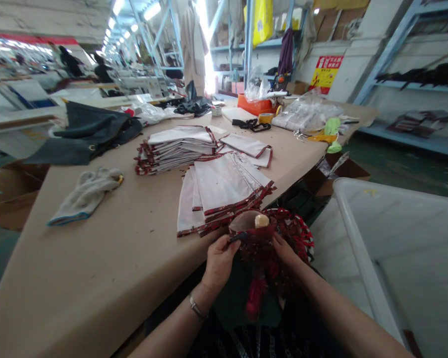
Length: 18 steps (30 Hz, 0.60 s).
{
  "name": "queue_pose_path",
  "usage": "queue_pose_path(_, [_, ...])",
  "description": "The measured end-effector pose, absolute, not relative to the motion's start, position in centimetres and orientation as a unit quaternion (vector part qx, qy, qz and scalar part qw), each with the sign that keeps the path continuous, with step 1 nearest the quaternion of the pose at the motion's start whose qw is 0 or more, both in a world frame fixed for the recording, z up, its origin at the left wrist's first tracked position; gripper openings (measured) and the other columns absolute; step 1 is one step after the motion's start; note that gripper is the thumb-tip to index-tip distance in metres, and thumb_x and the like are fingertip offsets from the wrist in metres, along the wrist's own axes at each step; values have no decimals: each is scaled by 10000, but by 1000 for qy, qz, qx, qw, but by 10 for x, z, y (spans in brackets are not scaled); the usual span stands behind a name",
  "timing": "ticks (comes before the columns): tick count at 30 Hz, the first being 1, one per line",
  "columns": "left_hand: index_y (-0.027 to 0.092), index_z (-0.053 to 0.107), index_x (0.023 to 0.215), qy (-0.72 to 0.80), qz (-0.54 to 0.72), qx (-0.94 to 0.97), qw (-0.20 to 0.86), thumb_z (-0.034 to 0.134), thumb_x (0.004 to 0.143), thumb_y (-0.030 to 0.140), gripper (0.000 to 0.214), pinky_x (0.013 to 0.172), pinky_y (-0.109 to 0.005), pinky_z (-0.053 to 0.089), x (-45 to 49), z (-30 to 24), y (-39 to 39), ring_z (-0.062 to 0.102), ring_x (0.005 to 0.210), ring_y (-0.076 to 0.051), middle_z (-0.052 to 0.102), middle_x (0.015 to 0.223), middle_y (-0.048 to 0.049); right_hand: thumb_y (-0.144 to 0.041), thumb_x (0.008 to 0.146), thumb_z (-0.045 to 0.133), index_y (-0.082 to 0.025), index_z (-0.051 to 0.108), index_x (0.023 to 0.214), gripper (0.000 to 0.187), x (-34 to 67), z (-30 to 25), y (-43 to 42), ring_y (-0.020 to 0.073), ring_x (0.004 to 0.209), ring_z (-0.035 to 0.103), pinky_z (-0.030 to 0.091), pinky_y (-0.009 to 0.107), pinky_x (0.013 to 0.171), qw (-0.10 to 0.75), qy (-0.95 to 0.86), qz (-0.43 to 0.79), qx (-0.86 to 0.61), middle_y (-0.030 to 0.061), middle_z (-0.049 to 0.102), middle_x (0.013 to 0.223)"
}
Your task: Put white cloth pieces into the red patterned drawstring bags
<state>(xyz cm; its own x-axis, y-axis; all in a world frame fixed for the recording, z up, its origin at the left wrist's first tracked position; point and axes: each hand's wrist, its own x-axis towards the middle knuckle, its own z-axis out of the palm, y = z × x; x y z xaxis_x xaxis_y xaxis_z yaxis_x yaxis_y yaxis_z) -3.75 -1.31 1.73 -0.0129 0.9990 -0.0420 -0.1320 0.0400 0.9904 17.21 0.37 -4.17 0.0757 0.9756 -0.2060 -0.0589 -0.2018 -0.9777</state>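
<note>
At lower centre, the left hand (221, 251) and right hand (284, 250) pinch opposite sides of a dark-red patterned fabric piece (254, 239), seemingly unfinished, while a folded stack of white, red-edged cloths (181, 149), apparently done, sits upper-centre on the brown tabletop (134, 258).

I see the left hand (221, 261) and right hand (284, 250) holding dark red cloth (254, 239) at the near edge of the table (134, 263); white cloths (226, 184) lie near that edge, a glove (87, 195) toward the left edge.
</note>
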Motion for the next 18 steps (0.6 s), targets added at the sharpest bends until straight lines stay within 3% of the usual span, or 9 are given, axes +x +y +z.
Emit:
queue_pose_path(2, [150, 722, 823, 458, 512, 520, 508, 681, 757, 261, 136, 747, -256, 466, -43, 35, -19, 576, 760, -156, 678, 799, -26, -447, 735, 687, -246, 642, 1134, 449, 175, -22, 6, 251, 1226, 522, 348, 397, 1082, 488, -453, 543, -512, 43, 647, 1223])
queue_pose_path(4, [154, 716, 797, 429, 499, 579, 482, 673, 768, 248, 107, 735, -250, 462, -42, 61, -22, 567, 747, -151, 664, 783, -30, -452, 741, 690, -229, 620, 1182, 499, 173, 2, 10, 265, 1176, 558, 380, 424, 1056, 471, -502, 585, -430, 57, 642, 1233])
queue_pose_path(7, [152, 678, 761, 386, 503, 632, 446, 685, 753, 232, 81, 680, -239, 462, -40, 104, -15, 558, 704, -136, 643, 747, -29, -369, 628, 795, -180, 703, 950, 384, 164, 42, 20, 275, 962, 655, 475, 439, 944, 473, -513, 605, -384, 62, 730, 978])
queue_pose_path(10, [158, 638, 814, 391, 563, 614, 391, 687, 748, 257, 128, 632, -230, 474, -52, 135, 5, 566, 664, -119, 638, 745, -14, -299, 601, 802, -206, 696, 803, 246, 163, 88, 26, 231, 838, 676, 514, 419, 891, 591, -453, 530, -407, 9, 730, 798])
queue_pose_path(14, [164, 646, 876, 479, 560, 635, 232, 644, 772, 255, 139, 672, -253, 502, -91, 139, 34, 590, 691, -123, 661, 798, -15, -299, 738, 676, -269, 663, 923, 188, 196, 142, 19, 174, 833, 670, 570, 384, 801, 749, -296, 408, -430, -29, 717, 922])
queue_pose_path(16, [165, 664, 873, 511, 479, 695, 162, 636, 762, 206, 121, 711, -279, 514, -106, 129, 43, 608, 736, -142, 674, 836, -27, -268, 702, 684, -289, 651, 865, 168, 221, 142, 13, 168, 671, 653, 590, 354, 634, 733, -262, 400, -484, -35, 705, 839])
queue_pose_path(18, [163, 674, 908, 508, 394, 758, 108, 634, 751, 162, 162, 808, -322, 516, -114, 115, 48, 625, 850, -178, 686, 915, -52, -250, 613, 728, -283, 619, 779, 201, 241, 114, 8, 166, 477, 581, 532, 325, 448, 645, -268, 448, -558, -46, 654, 646])
